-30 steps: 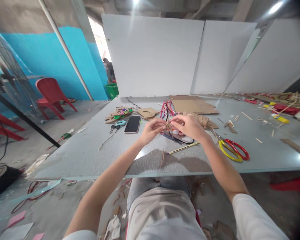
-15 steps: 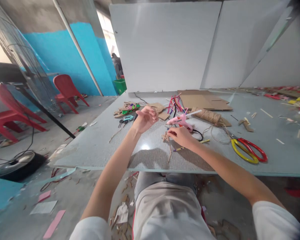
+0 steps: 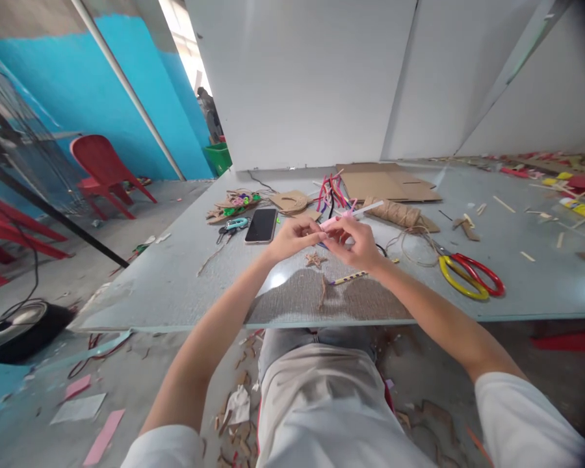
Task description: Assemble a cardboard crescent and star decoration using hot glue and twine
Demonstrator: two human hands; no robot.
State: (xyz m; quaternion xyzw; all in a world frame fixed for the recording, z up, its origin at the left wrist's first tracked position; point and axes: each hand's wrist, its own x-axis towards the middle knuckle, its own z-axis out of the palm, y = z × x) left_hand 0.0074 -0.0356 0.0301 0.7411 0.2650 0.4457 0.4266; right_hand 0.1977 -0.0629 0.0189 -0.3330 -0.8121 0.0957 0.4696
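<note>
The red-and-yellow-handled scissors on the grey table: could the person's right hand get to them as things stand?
Probably yes. The red-and-yellow-handled scissors lie uncovered on the grey table, on the right hand's side, but that hand now grips the pink glue gun.

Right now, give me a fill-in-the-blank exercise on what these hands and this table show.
1. Both hands, left hand and right hand, hold a glue gun whose colour is ____.
2. The small twine piece lying on the table below the hands is shaped like a ____.
3. The scissors right of the right hand have one red handle and one ____ handle.
4. The dark phone lies to the ____ of the left hand.

Missing words: pink; star; yellow; left
</note>
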